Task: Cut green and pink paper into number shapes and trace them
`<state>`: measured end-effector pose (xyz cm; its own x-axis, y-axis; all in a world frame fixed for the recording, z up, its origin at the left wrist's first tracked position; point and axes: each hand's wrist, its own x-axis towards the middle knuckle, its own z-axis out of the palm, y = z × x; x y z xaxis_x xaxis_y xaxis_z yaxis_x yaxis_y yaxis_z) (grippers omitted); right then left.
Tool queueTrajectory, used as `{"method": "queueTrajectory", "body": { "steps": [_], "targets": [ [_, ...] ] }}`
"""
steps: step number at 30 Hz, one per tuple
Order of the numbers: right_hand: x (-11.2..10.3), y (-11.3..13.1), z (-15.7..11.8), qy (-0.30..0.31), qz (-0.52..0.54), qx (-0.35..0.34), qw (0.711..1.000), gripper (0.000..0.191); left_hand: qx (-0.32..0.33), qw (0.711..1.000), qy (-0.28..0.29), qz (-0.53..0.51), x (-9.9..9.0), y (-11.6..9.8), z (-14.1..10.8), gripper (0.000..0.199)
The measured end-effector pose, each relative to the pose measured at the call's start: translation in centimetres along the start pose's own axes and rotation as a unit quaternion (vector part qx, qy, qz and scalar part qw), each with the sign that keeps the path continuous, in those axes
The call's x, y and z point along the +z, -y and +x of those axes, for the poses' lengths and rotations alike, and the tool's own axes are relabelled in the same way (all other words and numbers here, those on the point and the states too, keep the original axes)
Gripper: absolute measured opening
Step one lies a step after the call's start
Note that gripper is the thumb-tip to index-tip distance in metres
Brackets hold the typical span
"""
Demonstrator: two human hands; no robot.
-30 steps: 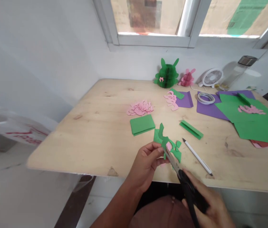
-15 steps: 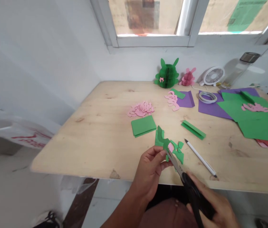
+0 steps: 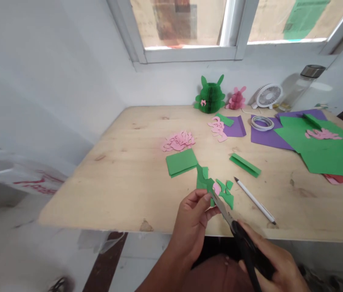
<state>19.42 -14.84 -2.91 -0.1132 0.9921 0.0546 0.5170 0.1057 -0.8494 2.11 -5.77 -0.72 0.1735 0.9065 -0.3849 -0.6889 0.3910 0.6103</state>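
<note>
My left hand (image 3: 193, 221) pinches a piece of green paper (image 3: 204, 178) above the table's front edge. My right hand (image 3: 276, 259) is wrapped round the black handles of a pair of scissors (image 3: 224, 209). The blades point up and left and meet the green paper beside my left fingertips. Just past the blades lie green paper scraps (image 3: 226, 198) and a small pink piece, partly hidden by the held paper. A folded green paper (image 3: 182, 163) rests beyond my left hand, and a white pen (image 3: 255, 200) lies to the right of the scraps.
Pink cut-outs (image 3: 179, 141) are heaped on the wooden table (image 3: 113, 182). A folded green strip (image 3: 245, 165) lies near the pen. Tape rolls (image 3: 262, 123) sit on purple paper, beside green sheets (image 3: 326, 162). Paper figures (image 3: 210, 98), a fan (image 3: 269, 96) and a bottle (image 3: 296, 91) stand along the wall.
The camera view has shifted slightly, so the table's things appear a little further left. Both hands keep their grip, and the green paper has tilted a little at the blades.
</note>
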Motion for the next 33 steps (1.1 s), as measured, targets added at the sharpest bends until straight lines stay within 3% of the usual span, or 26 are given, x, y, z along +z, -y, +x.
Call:
{"method": "queueTrajectory", "body": {
  "steps": [21,27,33],
  "targets": [
    [-0.4,0.7,0.2,0.021,0.020,0.004,1.000,0.050,-0.003,1.000,0.009,0.000,0.0,0.1,-0.1,0.012],
    [-0.4,0.3,-0.3,0.006,-0.011,-0.024,1.000,0.054,-0.005,1.000,0.016,-0.007,0.0,-0.1,-0.2,0.012],
    [-0.4,-0.7,-0.8,-0.029,-0.084,-0.100,0.991,0.066,-0.003,0.999,0.021,-0.023,-0.1,0.0,-0.2,0.012]
  ]
}}
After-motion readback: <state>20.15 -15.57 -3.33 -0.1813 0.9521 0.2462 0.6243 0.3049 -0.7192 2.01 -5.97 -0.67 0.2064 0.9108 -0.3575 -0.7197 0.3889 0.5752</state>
